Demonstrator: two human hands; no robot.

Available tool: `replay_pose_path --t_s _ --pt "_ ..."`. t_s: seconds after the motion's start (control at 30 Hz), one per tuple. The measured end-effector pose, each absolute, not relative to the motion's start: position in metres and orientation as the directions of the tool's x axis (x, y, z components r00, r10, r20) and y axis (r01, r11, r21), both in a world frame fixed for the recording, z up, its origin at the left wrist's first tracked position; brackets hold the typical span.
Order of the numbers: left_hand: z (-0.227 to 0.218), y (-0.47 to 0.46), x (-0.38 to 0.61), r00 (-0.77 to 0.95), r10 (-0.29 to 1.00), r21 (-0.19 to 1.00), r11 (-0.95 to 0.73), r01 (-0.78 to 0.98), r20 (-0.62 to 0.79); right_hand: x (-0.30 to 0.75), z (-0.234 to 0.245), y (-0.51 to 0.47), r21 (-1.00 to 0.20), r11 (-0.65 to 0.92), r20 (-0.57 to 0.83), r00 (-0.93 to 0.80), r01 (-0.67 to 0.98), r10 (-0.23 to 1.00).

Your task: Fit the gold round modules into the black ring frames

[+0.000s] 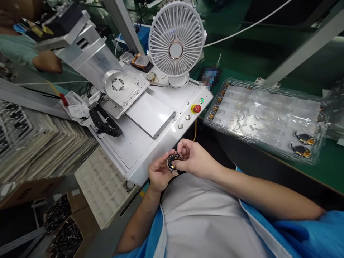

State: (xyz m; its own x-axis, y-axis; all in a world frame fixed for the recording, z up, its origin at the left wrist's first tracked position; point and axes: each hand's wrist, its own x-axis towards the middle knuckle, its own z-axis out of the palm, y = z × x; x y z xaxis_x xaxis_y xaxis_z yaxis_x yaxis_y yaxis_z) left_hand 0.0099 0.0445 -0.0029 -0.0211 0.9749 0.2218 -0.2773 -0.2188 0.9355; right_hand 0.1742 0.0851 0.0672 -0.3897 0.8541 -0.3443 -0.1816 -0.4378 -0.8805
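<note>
A small round black part with a silver rim and gold-coloured patches [170, 163] is held in front of my body, at the front edge of the white machine. My left hand [159, 172] grips it by its rim from the left. The thumb of my right hand [197, 160] presses on its face, while the other fingers curl at its right edge. Whether those curled fingers pinch something small is hidden. Straight ahead of both hands is the machine's front panel, with a red stop button [197, 108] and two silver buttons [180, 126].
A clear plastic tray [258, 138] at right holds black round parts with gold-coloured pieces [301, 150]. A white fan [176, 50] and a metal fixture [115, 86] stand on the machine. Stacked trays [53, 143] and boxes of dark parts [66, 236] lie left. Another person's arm [48, 61] shows behind.
</note>
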Motion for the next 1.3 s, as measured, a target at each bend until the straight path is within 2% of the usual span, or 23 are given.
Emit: replay_pose_path --t_s 0.57,0.8,1.03,1.17,1.3 --pt "-0.012 0.043 0.011 -0.103 0.974 0.940 -0.221 -0.261 0.200 0.174 0.051 0.088 -0.846 -0.478 -0.337 -0.456 -0.239 0.824" --pt "-0.019 0.036 0.012 -0.166 0.971 0.955 -0.205 -0.212 0.172 0.185 0.050 0.090 -0.800 -0.599 -0.495 -0.514 -0.046 0.701" --pt "-0.013 0.036 0.015 -0.076 0.971 0.960 -0.237 -0.148 0.228 0.182 0.039 0.084 -0.741 -0.641 -0.471 -0.526 -0.200 0.708" --pt "-0.009 0.037 0.014 -0.078 0.971 0.962 -0.235 -0.142 0.225 0.178 0.037 0.086 -0.762 -0.616 -0.453 -0.516 -0.199 0.727" --pt "-0.003 0.038 0.014 -0.166 0.960 0.952 -0.253 -0.170 0.225 0.178 0.041 0.110 -0.848 -0.527 -0.430 -0.510 -0.056 0.745"
